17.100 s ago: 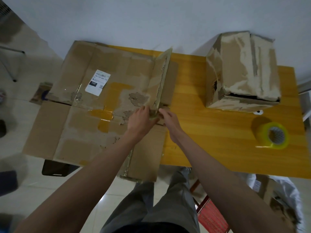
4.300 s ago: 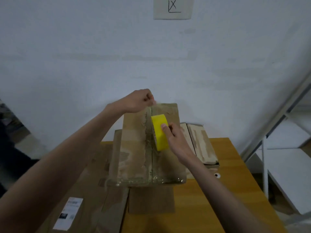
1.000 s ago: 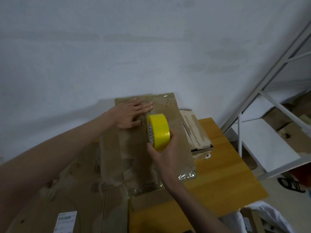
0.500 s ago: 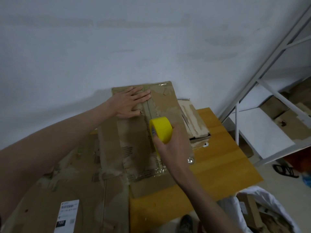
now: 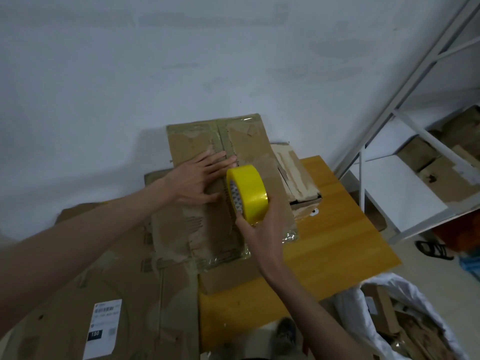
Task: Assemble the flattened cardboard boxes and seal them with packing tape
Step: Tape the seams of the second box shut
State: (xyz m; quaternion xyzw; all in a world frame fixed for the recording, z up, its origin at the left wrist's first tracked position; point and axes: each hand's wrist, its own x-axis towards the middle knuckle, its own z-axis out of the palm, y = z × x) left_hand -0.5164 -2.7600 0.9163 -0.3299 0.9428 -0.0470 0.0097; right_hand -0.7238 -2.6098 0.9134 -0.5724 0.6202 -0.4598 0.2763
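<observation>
On yellow wooden table (image 5: 335, 245): two brown cardboard boxes, one taller (image 5: 241, 141), one lower (image 5: 296, 172) | left hand (image 5: 200, 181) flat, fingers straight, pressing taller box | right hand (image 5: 262, 229) fingers curled around one yellow tape roll (image 5: 250, 192)

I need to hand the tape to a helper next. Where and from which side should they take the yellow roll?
Probably across the yellow tape roll on its upper outer band, coming from above. The right hand holds its lower part from below, leaving the top curve free; the roll stands on edge over the box.

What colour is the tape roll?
Bright yellow tape roll, seen in the head view.
</observation>
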